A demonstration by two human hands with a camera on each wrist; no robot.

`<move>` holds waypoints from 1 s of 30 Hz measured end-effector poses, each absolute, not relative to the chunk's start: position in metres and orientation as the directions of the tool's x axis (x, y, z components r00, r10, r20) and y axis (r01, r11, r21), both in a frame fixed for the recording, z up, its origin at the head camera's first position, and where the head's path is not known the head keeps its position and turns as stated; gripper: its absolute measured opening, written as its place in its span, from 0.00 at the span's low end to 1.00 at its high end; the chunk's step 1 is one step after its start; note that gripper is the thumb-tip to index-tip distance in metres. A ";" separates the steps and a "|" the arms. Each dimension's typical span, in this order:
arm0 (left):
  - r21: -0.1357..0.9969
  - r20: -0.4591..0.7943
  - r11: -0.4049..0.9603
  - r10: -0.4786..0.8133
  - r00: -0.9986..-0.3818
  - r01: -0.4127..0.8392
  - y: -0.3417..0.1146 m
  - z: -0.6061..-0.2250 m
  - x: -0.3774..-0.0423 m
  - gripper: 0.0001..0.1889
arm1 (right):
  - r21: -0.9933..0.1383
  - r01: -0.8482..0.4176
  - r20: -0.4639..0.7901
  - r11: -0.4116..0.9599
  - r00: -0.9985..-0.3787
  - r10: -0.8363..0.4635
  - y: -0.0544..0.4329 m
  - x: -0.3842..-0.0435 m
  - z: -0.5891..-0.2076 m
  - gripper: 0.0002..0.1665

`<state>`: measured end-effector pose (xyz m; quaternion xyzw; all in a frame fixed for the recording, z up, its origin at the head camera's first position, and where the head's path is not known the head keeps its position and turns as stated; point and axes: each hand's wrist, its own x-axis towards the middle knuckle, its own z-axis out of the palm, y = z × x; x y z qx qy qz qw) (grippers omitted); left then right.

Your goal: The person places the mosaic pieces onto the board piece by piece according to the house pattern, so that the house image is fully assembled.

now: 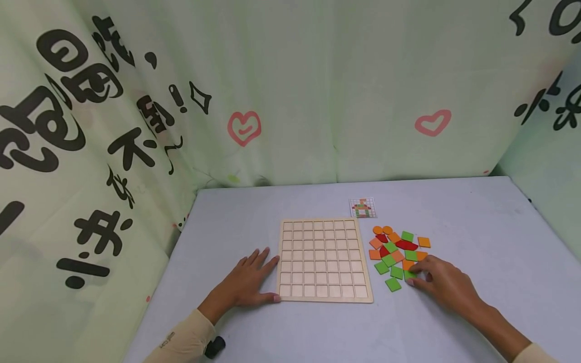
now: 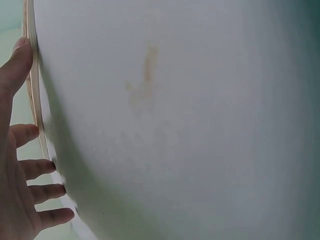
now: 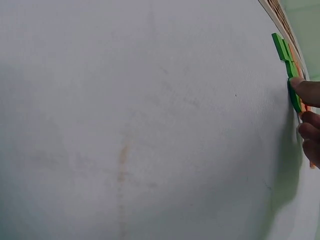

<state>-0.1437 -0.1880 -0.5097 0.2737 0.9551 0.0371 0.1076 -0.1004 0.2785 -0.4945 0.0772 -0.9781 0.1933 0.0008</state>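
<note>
The wooden grid board (image 1: 324,264) lies on the tabletop (image 1: 476,217), between its left and right edges. The left hand (image 1: 249,280) has fingers spread wide, and its thumb and forefinger touch the left side of the board. The right hand (image 1: 447,285) is narrow: its thumb and bent finger pinch a green square (image 1: 409,275). Other coloured pieces (image 1: 389,261) lie just beside, toward the right edge. A small pattern card (image 1: 363,207) lies behind the board, nearer to the far edge.
</note>
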 end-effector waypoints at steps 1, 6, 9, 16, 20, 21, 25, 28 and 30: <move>0.130 -0.185 0.848 0.530 -0.827 0.514 -0.188 -0.509 -0.144 0.52 | -0.380 -0.151 0.030 0.913 -0.988 -0.151 0.278 -0.100 -0.494 0.18; 0.129 -0.192 0.848 0.530 -0.826 0.514 -0.187 -0.508 -0.144 0.53 | -0.388 -0.154 0.034 0.909 -0.988 -0.153 0.278 -0.100 -0.494 0.18; 0.135 -0.194 0.849 0.529 -0.826 0.511 -0.187 -0.508 -0.144 0.52 | -0.393 -0.159 0.041 0.906 -0.987 -0.156 0.279 -0.099 -0.495 0.17; 0.149 -0.180 0.844 0.536 -0.825 0.516 -0.188 -0.509 -0.144 0.52 | -0.418 -0.160 0.034 0.894 -0.986 -0.161 0.279 -0.098 -0.497 0.19; 0.153 -0.180 0.844 0.536 -0.825 0.515 -0.188 -0.510 -0.144 0.52 | -0.444 -0.147 0.002 0.884 -0.987 -0.163 0.278 -0.097 -0.497 0.24; 0.154 -0.181 0.844 0.536 -0.825 0.514 -0.188 -0.510 -0.144 0.52 | -0.449 -0.146 -0.004 0.881 -0.986 -0.165 0.278 -0.097 -0.497 0.24; 0.153 -0.181 0.843 0.537 -0.824 0.515 -0.188 -0.510 -0.144 0.52 | -0.455 -0.144 -0.016 0.879 -0.985 -0.170 0.278 -0.097 -0.497 0.21; 0.153 -0.178 0.843 0.537 -0.824 0.516 -0.188 -0.510 -0.144 0.52 | -0.456 -0.138 -0.027 0.879 -0.985 -0.168 0.278 -0.098 -0.497 0.20; 0.153 -0.181 0.843 0.538 -0.824 0.516 -0.188 -0.509 -0.144 0.52 | -0.460 -0.131 -0.042 0.878 -0.985 -0.168 0.280 -0.098 -0.497 0.20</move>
